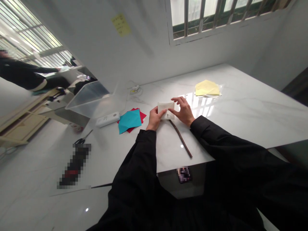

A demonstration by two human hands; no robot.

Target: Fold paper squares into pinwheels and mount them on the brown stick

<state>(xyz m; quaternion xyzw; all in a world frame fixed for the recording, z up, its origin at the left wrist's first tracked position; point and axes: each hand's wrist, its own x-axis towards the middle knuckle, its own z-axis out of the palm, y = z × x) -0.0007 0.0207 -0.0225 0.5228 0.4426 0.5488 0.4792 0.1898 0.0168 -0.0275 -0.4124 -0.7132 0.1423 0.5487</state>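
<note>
My left hand [154, 119] grips a small off-white square [166, 106] by its left side, thumb on top of it. The square looks like folded paper or cloth; its exact kind is unclear. At the square's right edge is my right hand [184, 111], its fingers curved and apart. The right thumb tip reaches the face of the square, and the index fingertip is by its upper right corner. A thin dark brown stick [181, 138] lies on the table below, its upper end close to the square's lower edge.
Left of my hands lie blue sheets [130, 121] over red ones [143, 116], a white power strip [108, 119], a clear plastic bin [89, 98] and scissors [81, 140]. Yellow sheets [205, 88] are on the white table [243, 106]. A person [21, 73] is at far left.
</note>
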